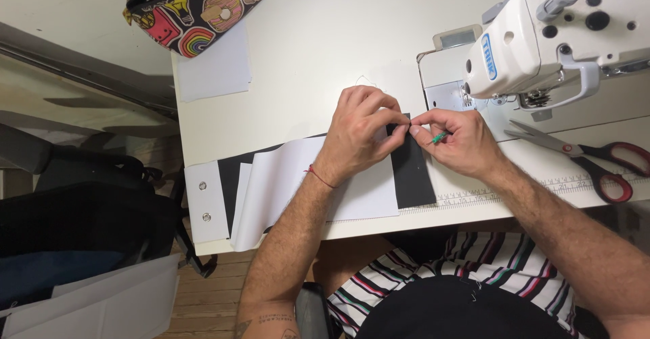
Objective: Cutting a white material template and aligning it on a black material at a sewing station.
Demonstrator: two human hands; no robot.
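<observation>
My left hand (359,129) presses down on a strip of black fabric (413,173) lying on the white table, its fingertips pinching the strip's top edge. My right hand (457,139) meets it there, pinching a small green-headed pin (440,137) at the same edge. White paper or fabric sheets (284,183) lie under my left wrist, overlapping more black fabric to the left.
A white sewing machine (542,34) stands at the right back. Red-handled scissors (589,160) lie beside it. A printed ruler runs along the table's front edge (474,197). A colourful patterned pouch (196,7) and a white sheet (213,68) sit at the back left.
</observation>
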